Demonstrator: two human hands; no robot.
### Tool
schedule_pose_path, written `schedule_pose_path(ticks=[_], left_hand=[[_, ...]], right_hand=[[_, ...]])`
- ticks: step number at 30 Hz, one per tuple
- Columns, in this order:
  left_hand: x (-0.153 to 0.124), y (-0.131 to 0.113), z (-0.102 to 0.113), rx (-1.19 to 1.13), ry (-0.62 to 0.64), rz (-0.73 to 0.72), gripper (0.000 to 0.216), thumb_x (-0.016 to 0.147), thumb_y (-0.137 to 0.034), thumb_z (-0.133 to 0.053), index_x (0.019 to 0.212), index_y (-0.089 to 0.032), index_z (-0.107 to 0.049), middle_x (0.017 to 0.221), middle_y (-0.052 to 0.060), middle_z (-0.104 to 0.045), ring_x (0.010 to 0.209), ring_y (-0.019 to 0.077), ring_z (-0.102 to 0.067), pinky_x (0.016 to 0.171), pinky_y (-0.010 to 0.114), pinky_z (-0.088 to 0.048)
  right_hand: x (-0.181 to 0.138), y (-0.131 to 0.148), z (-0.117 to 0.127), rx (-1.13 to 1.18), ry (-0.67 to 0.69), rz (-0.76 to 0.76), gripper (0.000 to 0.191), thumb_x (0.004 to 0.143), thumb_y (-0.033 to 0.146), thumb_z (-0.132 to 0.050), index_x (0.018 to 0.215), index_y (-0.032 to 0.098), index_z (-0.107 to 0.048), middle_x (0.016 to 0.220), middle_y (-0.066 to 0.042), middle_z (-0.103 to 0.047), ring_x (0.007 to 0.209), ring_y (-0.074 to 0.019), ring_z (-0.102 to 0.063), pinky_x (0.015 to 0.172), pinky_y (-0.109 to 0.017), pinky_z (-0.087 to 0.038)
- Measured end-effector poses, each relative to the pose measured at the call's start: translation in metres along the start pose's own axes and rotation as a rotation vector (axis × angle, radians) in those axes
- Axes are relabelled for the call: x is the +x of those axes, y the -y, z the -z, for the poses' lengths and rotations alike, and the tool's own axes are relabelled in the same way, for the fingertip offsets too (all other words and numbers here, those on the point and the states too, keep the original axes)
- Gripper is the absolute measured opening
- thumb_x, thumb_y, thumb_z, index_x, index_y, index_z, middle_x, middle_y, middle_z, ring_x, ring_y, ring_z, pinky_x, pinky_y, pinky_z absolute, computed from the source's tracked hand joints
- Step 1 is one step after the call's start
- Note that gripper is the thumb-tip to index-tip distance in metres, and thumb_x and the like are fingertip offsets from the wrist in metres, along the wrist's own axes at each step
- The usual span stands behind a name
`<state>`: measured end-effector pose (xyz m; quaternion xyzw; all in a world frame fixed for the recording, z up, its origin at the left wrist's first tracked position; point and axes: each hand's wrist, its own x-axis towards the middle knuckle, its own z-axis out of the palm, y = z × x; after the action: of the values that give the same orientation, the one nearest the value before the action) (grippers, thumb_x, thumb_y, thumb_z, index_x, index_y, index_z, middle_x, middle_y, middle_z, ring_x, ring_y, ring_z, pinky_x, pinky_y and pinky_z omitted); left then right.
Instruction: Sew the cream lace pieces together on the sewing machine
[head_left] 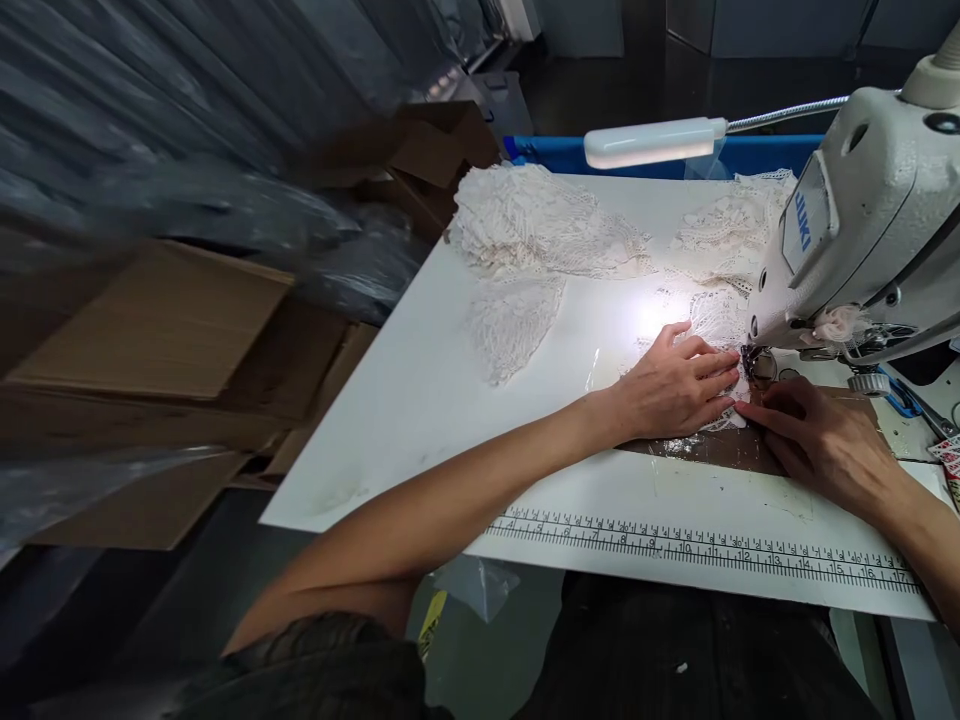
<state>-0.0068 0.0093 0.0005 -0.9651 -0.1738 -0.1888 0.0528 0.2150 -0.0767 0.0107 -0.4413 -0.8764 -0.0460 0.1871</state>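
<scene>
My left hand (675, 385) lies flat, fingers stretched out, on a small piece of white lace (716, 320) beside the needle (750, 358) of a white sewing machine (862, 230). My right hand (821, 440) rests just in front of the needle, fingers extended and pressed on the lace's near edge. Both hands hold the lace down on the white table (420, 400). A pile of white lace pieces (525, 225) lies at the far left of the table, and more lace (731, 225) lies behind the machine head.
A lit lamp (652, 142) on a flexible arm hangs over the table. A printed ruler (705, 548) runs along the table's near edge. Cardboard boxes (165, 320) and plastic-wrapped bundles stand to the left. A blue bin (555, 152) sits behind the table.
</scene>
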Motion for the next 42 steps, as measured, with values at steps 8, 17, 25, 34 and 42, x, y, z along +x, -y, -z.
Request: schedule_pose_path(ticks=[8,17,25,34,42], left_hand=[[-0.0012,0.0041,-0.0034,-0.103,-0.002,0.026,0.034,0.102,-0.036,-0.036,0.119,-0.021,-0.063,0.130,0.007,-0.063,0.108,0.0228,-0.061,0.103,0.054,-0.038],[0.0010,0.0067,-0.0034,-0.126,-0.014,0.015,0.033,0.102,-0.038,-0.039,0.114,-0.022,-0.065,0.126,0.006,-0.066,0.104,0.0228,-0.062,0.105,0.061,-0.034],[0.0022,0.0079,-0.0020,-0.119,0.053,0.018,0.033,0.102,-0.038,-0.039,0.117,-0.023,-0.064,0.129,0.007,-0.064,0.104,0.0232,-0.061,0.105,0.061,-0.033],[0.0034,0.0028,-0.0032,0.008,-0.053,-0.020,0.033,0.102,-0.034,-0.038,0.112,-0.017,-0.064,0.122,0.009,-0.065,0.095,0.0210,-0.062,0.104,0.060,-0.038],[0.0061,0.0007,-0.0029,0.037,-0.109,-0.103,0.025,0.100,-0.027,-0.042,0.099,-0.019,-0.066,0.103,0.002,-0.069,0.084,0.0139,-0.062,0.110,0.058,-0.037]], right_hand=[[-0.0004,0.0002,-0.0001,0.014,0.009,-0.015,0.034,0.097,0.020,-0.041,0.114,0.024,-0.070,0.101,-0.010,-0.060,0.069,-0.0160,-0.061,0.046,-0.027,-0.043],[-0.0011,0.0007,0.0015,0.044,0.052,-0.052,0.034,0.093,0.019,-0.045,0.115,0.026,-0.070,0.103,-0.009,-0.061,0.078,-0.0176,-0.064,0.051,-0.027,-0.051],[0.0002,0.0018,0.0025,0.078,0.018,-0.051,0.034,0.094,0.019,-0.043,0.113,0.023,-0.071,0.101,-0.008,-0.060,0.076,-0.0160,-0.064,0.052,-0.026,-0.051],[-0.0059,0.0016,-0.0014,0.100,0.042,-0.109,0.036,0.094,0.020,-0.045,0.119,0.028,-0.068,0.106,-0.008,-0.059,0.089,-0.0190,-0.063,0.065,-0.031,-0.057],[-0.0049,0.0008,-0.0002,0.045,0.074,-0.091,0.035,0.094,0.021,-0.045,0.120,0.026,-0.067,0.107,-0.009,-0.058,0.087,-0.0193,-0.063,0.059,-0.028,-0.055]])
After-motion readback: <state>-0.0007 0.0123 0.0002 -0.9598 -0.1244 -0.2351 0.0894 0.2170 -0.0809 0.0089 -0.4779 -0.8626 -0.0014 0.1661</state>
